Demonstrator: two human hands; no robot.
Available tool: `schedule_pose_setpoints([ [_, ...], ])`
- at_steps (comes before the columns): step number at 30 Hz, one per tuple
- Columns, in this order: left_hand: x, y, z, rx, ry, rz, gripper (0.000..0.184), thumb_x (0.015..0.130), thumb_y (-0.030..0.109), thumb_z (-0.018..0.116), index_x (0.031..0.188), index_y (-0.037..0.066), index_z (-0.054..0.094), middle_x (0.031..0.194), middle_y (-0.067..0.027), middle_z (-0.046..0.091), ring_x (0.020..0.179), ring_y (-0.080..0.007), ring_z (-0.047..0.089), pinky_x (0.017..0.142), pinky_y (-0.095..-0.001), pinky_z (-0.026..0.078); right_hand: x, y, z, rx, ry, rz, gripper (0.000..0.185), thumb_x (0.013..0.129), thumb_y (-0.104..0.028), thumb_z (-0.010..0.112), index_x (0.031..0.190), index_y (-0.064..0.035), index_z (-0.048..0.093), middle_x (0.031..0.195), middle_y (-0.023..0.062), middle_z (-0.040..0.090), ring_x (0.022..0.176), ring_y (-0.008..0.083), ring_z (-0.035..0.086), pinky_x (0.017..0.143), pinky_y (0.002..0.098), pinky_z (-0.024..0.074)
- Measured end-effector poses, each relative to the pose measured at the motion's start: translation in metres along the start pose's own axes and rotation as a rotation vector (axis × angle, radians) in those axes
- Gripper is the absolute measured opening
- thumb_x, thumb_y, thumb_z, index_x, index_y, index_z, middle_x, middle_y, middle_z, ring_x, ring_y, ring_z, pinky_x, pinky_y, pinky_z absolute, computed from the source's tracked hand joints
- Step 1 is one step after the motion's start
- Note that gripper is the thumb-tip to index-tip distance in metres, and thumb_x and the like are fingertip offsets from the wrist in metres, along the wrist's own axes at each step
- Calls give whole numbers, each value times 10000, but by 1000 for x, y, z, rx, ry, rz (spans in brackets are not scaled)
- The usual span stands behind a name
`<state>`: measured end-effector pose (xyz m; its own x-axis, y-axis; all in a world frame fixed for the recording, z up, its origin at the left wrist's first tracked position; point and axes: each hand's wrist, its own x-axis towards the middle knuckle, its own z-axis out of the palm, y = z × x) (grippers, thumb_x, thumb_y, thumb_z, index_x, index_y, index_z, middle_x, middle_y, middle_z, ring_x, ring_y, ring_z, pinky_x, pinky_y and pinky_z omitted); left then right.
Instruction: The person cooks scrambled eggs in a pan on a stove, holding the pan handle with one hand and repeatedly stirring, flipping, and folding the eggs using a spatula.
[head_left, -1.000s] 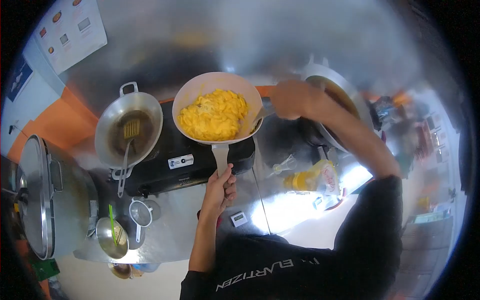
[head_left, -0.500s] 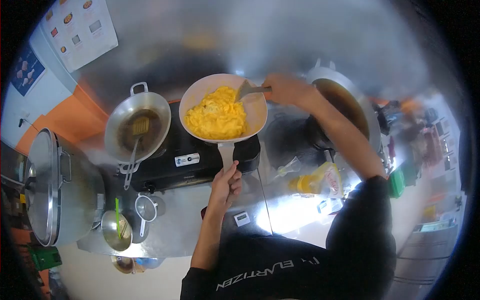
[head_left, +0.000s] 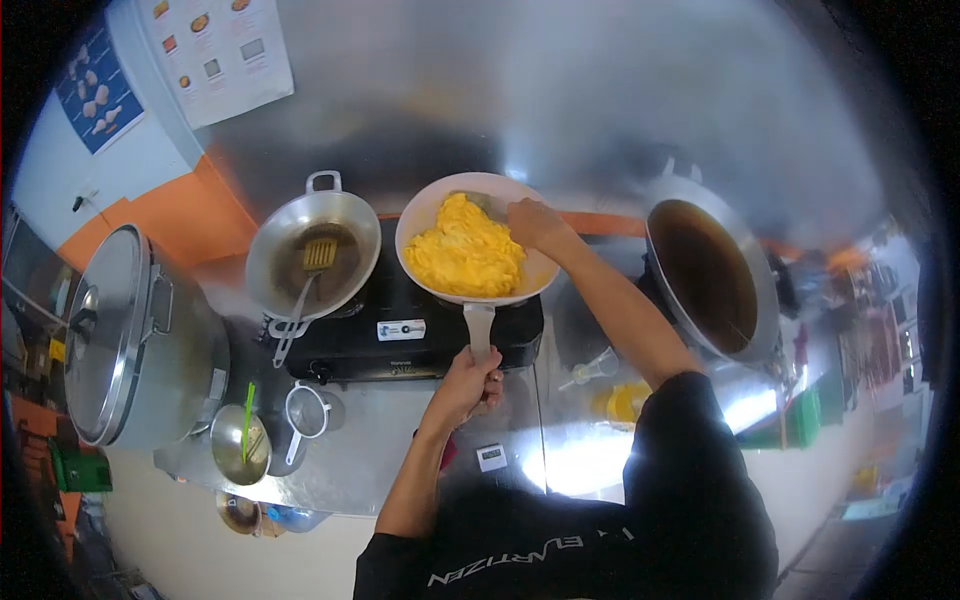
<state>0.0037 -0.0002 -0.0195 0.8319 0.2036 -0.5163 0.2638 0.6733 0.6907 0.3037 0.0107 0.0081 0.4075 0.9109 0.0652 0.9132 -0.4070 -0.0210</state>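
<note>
Yellow scrambled egg (head_left: 465, 250) lies heaped in a light-coloured frying pan (head_left: 541, 275) over the black stove (head_left: 440, 350). My left hand (head_left: 472, 387) is wrapped round the pan's pale handle (head_left: 479, 330), below the pan. At the pan's upper right, my right hand (head_left: 538, 224) is closed on a grey spatula (head_left: 485, 203), whose blade touches the top edge of the egg. My fingers hide most of the spatula's handle.
Left of the pan is a wok (head_left: 350, 218) holding a slotted turner (head_left: 320, 256). A large lidded pot (head_left: 180, 340), a bowl (head_left: 230, 465) and a strainer (head_left: 306, 411) stand at left. Right is a wok of dark liquid (head_left: 705, 270); a timer (head_left: 491, 457) lies near my body.
The spatula has moved from the pan's right side to the top of the egg, and the egg is bunched further left. The view has shifted, with my left hand still on the handle.
</note>
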Motion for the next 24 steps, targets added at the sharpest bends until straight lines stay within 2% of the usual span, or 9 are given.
schedule_pose_setpoints([
  [6,-7,17,-8,216,20,-23,187,953,172,561,1007,72,414,722,-30,441,530,-111,444,422,-282,401,34,34,19,108,-15,-251,230,874,-177,580,1024,-30,673,947,198,677,933,366,639,838,465,495],
  [9,-3,14,-15,86,-47,-54,192,953,175,569,1019,66,424,710,-27,446,521,-116,450,417,-283,399,51,48,25,171,-2,-412,242,878,-140,580,1074,-25,659,983,182,667,954,360,626,858,461,483],
  [11,-8,17,-16,115,-37,-80,188,940,217,598,1050,116,483,723,5,475,537,-95,450,426,-246,372,61,52,27,183,-13,-458,278,849,-115,607,1111,-31,644,1019,152,658,974,346,617,851,450,491],
  [12,-11,20,-15,131,-32,-93,191,934,238,612,1065,141,512,730,21,489,545,-85,450,431,-227,358,61,53,21,117,19,-583,307,830,-108,614,1128,-38,635,1025,132,652,984,333,612,847,441,493],
  [14,-11,22,-12,87,3,-95,185,946,217,598,1050,116,484,711,5,458,511,-88,424,417,-252,369,54,55,-5,-25,81,-834,371,794,-94,630,1163,-52,618,1039,91,639,1003,306,603,840,422,497],
  [17,-13,24,-7,-33,19,-118,172,955,213,588,1051,121,479,700,10,440,491,-76,391,406,-248,352,29,50,-40,-148,2,-881,418,760,-62,618,1179,-65,607,1061,68,617,1023,265,590,828,398,500],
  [20,-13,18,-9,-88,25,-125,200,956,247,596,1088,135,496,695,28,440,482,-60,373,407,-226,323,-9,51,-74,-231,23,-872,421,768,-13,587,1184,-73,609,1020,81,604,986,271,584,825,384,493],
  [23,-18,22,-2,-76,76,-141,241,953,270,610,1119,130,505,699,26,442,491,-63,379,417,-227,325,-43,65,-101,-243,7,-816,460,767,-29,597,1223,-90,598,993,100,583,950,299,576,842,400,483],
  [24,-18,23,-1,-79,69,-136,241,953,269,609,1119,128,506,700,25,443,493,-63,381,419,-228,325,-54,70,-111,-197,-29,-704,474,772,-22,586,1240,-95,592,991,108,581,946,309,575,846,410,480],
])
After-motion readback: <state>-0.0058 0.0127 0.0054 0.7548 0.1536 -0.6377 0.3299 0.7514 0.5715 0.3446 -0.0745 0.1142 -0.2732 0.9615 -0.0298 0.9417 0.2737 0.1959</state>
